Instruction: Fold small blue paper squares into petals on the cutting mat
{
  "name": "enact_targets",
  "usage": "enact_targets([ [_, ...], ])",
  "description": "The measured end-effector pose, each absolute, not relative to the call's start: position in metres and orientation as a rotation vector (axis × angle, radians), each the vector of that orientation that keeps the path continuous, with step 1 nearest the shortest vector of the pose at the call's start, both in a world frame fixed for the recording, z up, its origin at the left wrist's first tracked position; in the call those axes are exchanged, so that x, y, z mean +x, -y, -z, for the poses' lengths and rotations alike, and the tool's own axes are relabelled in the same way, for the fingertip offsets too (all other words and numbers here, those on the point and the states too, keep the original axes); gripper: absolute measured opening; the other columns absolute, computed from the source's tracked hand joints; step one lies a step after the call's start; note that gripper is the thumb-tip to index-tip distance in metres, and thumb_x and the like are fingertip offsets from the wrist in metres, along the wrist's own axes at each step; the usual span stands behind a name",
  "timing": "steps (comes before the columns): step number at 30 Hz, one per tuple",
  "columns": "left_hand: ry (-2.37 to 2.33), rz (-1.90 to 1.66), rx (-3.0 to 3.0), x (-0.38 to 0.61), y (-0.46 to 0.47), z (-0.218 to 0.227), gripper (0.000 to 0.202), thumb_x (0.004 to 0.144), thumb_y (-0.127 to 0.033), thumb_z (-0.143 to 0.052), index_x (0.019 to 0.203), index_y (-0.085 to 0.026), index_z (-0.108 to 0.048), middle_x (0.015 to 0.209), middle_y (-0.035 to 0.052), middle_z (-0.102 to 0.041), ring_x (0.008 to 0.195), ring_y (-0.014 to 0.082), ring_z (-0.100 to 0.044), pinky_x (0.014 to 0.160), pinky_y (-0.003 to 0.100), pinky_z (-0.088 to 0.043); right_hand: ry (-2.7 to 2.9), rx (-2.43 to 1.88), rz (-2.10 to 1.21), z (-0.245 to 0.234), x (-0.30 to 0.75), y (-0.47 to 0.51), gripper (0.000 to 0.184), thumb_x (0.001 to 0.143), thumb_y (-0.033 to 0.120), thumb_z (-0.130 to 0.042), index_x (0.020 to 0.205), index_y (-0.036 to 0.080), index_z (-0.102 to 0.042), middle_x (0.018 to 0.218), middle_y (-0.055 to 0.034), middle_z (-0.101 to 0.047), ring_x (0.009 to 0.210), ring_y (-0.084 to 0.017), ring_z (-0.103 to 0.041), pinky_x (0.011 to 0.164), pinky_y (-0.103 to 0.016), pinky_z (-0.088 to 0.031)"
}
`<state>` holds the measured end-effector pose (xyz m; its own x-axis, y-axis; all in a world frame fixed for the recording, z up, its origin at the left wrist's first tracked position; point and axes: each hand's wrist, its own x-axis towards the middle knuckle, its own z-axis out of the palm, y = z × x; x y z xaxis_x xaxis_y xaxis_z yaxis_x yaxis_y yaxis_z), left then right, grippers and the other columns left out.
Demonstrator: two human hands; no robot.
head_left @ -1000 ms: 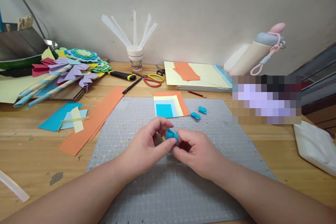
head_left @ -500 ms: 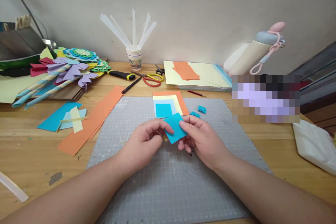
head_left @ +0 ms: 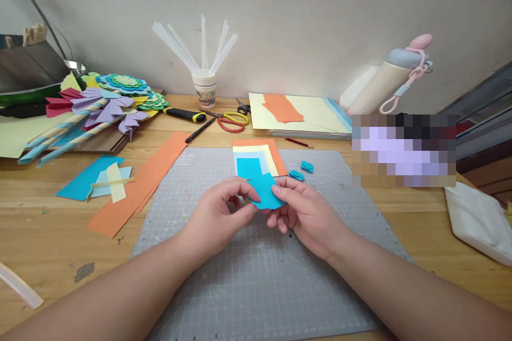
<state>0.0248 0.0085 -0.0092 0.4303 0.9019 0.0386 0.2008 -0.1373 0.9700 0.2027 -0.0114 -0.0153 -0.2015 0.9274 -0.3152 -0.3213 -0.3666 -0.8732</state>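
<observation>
A small blue square of paper (head_left: 265, 191) is held above the grey cutting mat (head_left: 256, 277). My left hand (head_left: 224, 214) pinches its lower left edge between thumb and index finger. The right side of the sheet is gripped by my right hand (head_left: 306, 208), thumb on top and fingers beneath. Its lower edge bends upward between the hands. Just behind lies a stack of paper squares (head_left: 276, 152) in orange, yellow, light blue and blue. Two small folded blue paper pieces (head_left: 296, 175) rest on the mat to the right of the stack.
Orange paper strips (head_left: 148, 181) and paper scraps lie left of the mat. Behind are a utility knife (head_left: 184, 114), scissors (head_left: 232, 121), a black pen (head_left: 200, 130) and a paper cup (head_left: 204, 89) of white strips. A bottle (head_left: 384, 77) leans at the right; paper flowers (head_left: 116, 96) lie left.
My left thumb has come up against the blue paper's near corner, and that lower edge is now bent up. The hands have otherwise hardly moved.
</observation>
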Motion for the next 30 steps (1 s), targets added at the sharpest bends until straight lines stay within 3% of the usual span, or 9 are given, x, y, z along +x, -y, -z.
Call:
enact_targets([
  [4,-1.004,-0.859,1.452,0.0246,-0.0099,0.0069,0.005,0.079,-0.023,-0.065,0.077,-0.019,-0.062,0.081,-0.0001,-0.064,0.078,0.0157,-0.058,0.073,0.029,-0.044,0.916,-1.094,-1.595,0.0146,0.2047,0.0110,0.029,0.082,0.030,-0.066,0.104,0.025,-0.050,0.068,0.0052,-0.065,0.051,-0.012,-0.065,0.040,-0.017,-0.043],
  [7,-0.937,-0.875,1.216,0.0239,-0.0118,0.0055,0.010,0.078,-0.026,-0.069,0.077,-0.019,-0.062,0.080,-0.0015,-0.067,0.077,0.0137,-0.060,0.074,0.026,-0.045,0.980,-1.021,-1.581,0.0127,0.2062,0.0128,0.014,0.086,0.026,-0.056,0.099,0.023,-0.056,0.077,0.0009,-0.067,0.059,-0.014,-0.067,0.044,-0.020,-0.047],
  [10,-0.870,-0.887,1.093,0.0232,-0.0128,0.0053,0.011,0.077,-0.024,-0.072,0.077,-0.018,-0.063,0.080,-0.0019,-0.069,0.075,0.0117,-0.061,0.073,0.024,-0.045,1.071,-0.986,-1.546,0.0107,0.2056,0.0152,0.014,0.083,0.020,-0.057,0.097,0.022,-0.060,0.086,-0.0018,-0.068,0.069,-0.015,-0.068,0.048,-0.022,-0.050],
  [19,-0.773,-0.910,1.053,0.0268,-0.0106,0.0045,0.017,0.073,-0.023,-0.077,0.079,-0.018,-0.061,0.081,-0.0032,-0.067,0.079,0.0128,-0.063,0.076,0.025,-0.047,1.141,-1.092,-1.328,0.0138,0.2014,0.0166,0.013,0.080,0.032,-0.070,0.081,0.020,-0.065,0.075,-0.0008,-0.069,0.070,-0.015,-0.069,0.057,-0.026,-0.058],
  [24,-0.915,-0.910,1.126,0.0256,-0.0112,0.0058,0.021,0.078,-0.029,-0.072,0.071,-0.016,-0.058,0.064,-0.0057,-0.058,0.061,0.0075,-0.052,0.062,0.020,-0.041,1.055,-1.087,-1.468,0.0123,0.1990,0.0191,0.019,0.078,0.034,-0.073,0.077,0.019,-0.061,0.077,-0.0014,-0.072,0.069,-0.016,-0.071,0.056,-0.025,-0.058],
  [30,-0.928,-0.909,1.174,0.0259,-0.0105,0.0077,0.024,0.076,-0.028,-0.073,0.066,-0.016,-0.054,0.061,-0.0065,-0.055,0.059,0.0075,-0.049,0.059,0.020,-0.038,1.020,-1.056,-1.503,0.0111,0.1979,0.0193,0.022,0.078,0.033,-0.073,0.075,0.019,-0.056,0.071,0.0009,-0.069,0.069,-0.015,-0.071,0.057,-0.024,-0.059],
])
